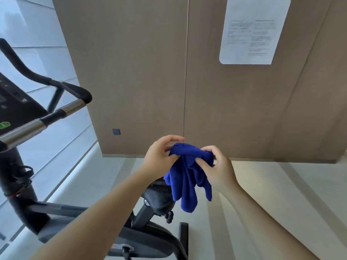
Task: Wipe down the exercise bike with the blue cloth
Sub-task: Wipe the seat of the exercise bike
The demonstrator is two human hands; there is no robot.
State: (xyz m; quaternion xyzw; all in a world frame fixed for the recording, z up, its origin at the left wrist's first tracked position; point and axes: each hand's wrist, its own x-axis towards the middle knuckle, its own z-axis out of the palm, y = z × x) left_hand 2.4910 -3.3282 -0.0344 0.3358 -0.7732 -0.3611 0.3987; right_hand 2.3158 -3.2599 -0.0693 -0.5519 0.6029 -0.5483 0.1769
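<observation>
A blue cloth [188, 177] hangs bunched in mid-air at the centre of the view. My left hand [159, 158] pinches its upper left edge and my right hand [218, 171] pinches its upper right edge. The black exercise bike [24, 196] stands at the left and below. Its handlebars [62, 87] and console [13, 102] are at the upper left. Its saddle [159, 196] sits just under the cloth, partly hidden by my left forearm and the cloth. The cloth hangs above the saddle without clearly touching it.
A brown panelled wall [150, 72] faces me, with a white printed notice [251, 30] at the upper right and a small dark socket [116, 131] low down. A window with pale blinds [37, 34] fills the left. Pale floor [281, 194] extends to the right of the bike.
</observation>
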